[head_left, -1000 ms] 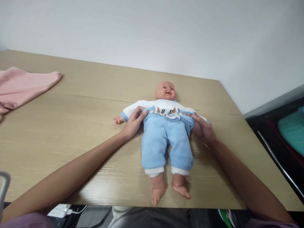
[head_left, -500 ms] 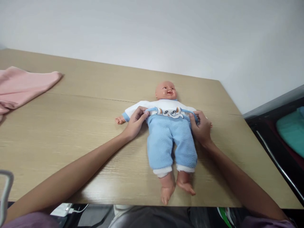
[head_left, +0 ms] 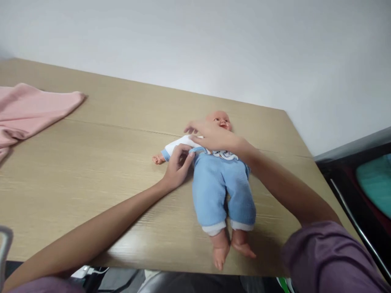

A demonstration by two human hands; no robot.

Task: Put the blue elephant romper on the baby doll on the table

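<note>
A baby doll [head_left: 222, 179] lies on its back on the wooden table [head_left: 100, 171], dressed in a white top and fluffy blue trousers [head_left: 224, 191]. My left hand [head_left: 178, 166] pinches the trousers' waistband at the doll's left-hand side, fingers closed on the fabric. My right hand [head_left: 210, 136] reaches across the doll's chest toward its near shoulder, fingers partly spread and resting on the white top; my forearm covers part of the chest print.
A pink cloth [head_left: 27, 114] lies at the table's far left. To the right, beyond the table edge, is a dark bin with a teal item [head_left: 374, 175]. A metal hanger end [head_left: 4, 244] shows at the lower left.
My right hand left the waistband on the doll's right side and swung across its chest to the left shoulder. My left hand stayed pinching the waistband. The view shifted slightly.
</note>
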